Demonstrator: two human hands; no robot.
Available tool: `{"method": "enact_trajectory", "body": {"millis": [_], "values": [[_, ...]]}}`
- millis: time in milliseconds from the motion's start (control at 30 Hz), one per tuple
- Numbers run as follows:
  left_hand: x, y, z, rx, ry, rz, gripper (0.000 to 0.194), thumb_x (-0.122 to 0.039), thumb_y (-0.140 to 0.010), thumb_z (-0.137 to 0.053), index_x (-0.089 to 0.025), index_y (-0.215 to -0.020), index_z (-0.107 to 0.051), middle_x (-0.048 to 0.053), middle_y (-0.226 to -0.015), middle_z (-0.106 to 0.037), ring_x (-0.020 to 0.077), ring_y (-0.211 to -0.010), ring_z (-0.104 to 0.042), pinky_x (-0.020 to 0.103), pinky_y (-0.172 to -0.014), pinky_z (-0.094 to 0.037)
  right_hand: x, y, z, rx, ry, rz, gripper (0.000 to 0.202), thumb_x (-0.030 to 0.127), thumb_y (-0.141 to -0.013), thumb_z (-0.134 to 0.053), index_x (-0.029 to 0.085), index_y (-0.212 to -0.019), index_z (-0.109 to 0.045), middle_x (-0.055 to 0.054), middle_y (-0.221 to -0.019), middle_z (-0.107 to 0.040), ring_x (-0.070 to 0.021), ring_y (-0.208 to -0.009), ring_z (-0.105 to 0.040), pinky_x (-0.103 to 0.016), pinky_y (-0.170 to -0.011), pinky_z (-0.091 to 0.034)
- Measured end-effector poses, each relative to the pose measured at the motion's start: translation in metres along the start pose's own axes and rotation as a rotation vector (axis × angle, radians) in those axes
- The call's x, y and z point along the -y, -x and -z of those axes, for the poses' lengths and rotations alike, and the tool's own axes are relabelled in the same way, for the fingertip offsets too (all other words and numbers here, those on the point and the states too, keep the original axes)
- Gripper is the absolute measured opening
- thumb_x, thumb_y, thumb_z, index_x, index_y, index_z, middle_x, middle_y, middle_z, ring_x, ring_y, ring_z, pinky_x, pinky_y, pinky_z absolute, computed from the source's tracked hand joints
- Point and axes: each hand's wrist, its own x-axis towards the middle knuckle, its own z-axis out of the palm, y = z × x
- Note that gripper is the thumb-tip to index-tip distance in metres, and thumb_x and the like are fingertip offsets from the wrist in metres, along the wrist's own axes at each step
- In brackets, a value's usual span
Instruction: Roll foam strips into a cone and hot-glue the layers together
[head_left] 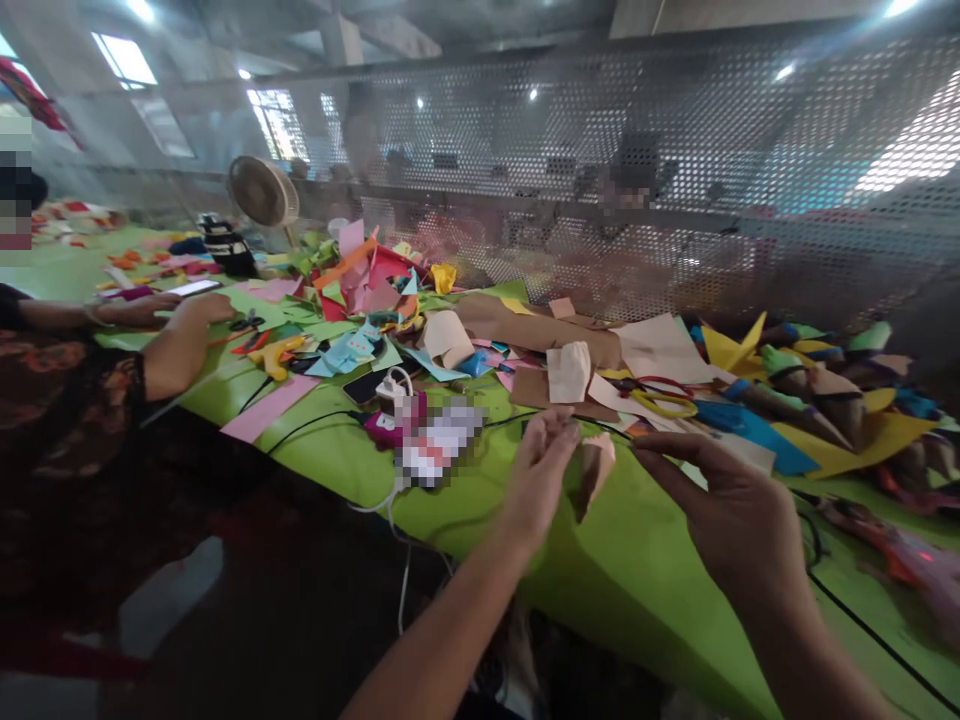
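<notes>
My left hand (pixel 546 455) is closed, its fingertips pinched together beside a black cable that crosses the green table (pixel 465 515); what it holds is too small to make out. On the right, my right hand (pixel 709 480) pinches with thumb and forefinger near the same cable, and its grip is also unclear. Between them a small pointed brown paper piece (pixel 596 472) with a pale top rests on the table. Just behind my left hand is a cream paper piece (pixel 569 373). Scissors with red and yellow handles (pixel 664 398) lie beyond my right hand.
At the left, another person's hands (pixel 187 318) are near scissors and a phone. A lit phone (pixel 442 440) and a charger (pixel 394 390) lie left of my hands. Paper scraps (pixel 360 270), a fan (pixel 262 192) and a perforated screen (pixel 525 150) stand behind; folded pieces (pixel 817 380) lie right.
</notes>
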Motion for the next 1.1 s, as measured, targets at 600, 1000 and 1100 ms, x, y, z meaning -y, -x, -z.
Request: {"method": "enact_trajectory", "body": {"millis": [600,1000,1100], "values": [[0.024,-0.016,-0.022,0.191,-1.532,-0.217,0.028,-0.042,-0.089,-0.056,-0.016,-0.096,-0.063,0.016,-0.096,-0.073,0.0338,-0.093,-0.069,0.044,-0.086,-0.048,-0.032,-0.059,0.027,0.053,-0.425,-0.159,0.029,0.044,-0.071,-0.083,0.021,-0.086,-0.074,-0.002,-0.084,-0.072,-0.0179,-0.080,-0.062,-0.033,-0.077,-0.048],[0.033,-0.024,-0.007,0.211,-0.533,-0.104,0.038,-0.024,-0.081,-0.065,-0.021,-0.111,-0.042,0.009,-0.111,-0.065,0.0206,-0.099,-0.065,0.034,-0.090,-0.050,-0.056,-0.053,0.031,-0.020,-0.681,-0.312,0.033,0.040,-0.059,-0.090,0.022,-0.081,-0.073,-0.001,-0.081,-0.072,-0.0166,-0.075,-0.063,-0.034,-0.077,-0.050],[0.028,-0.020,-0.012,0.224,-0.366,-0.051,0.051,-0.029,-0.080,-0.070,-0.020,-0.124,-0.045,0.010,-0.126,-0.063,0.0226,-0.117,-0.060,0.035,-0.102,-0.044,-0.053,-0.053,0.030,-0.038,-0.730,-0.338,0.034,0.041,-0.056,-0.092,0.023,-0.077,-0.073,-0.001,-0.079,-0.072,-0.0171,-0.074,-0.064,-0.034,-0.077,-0.050]]}}
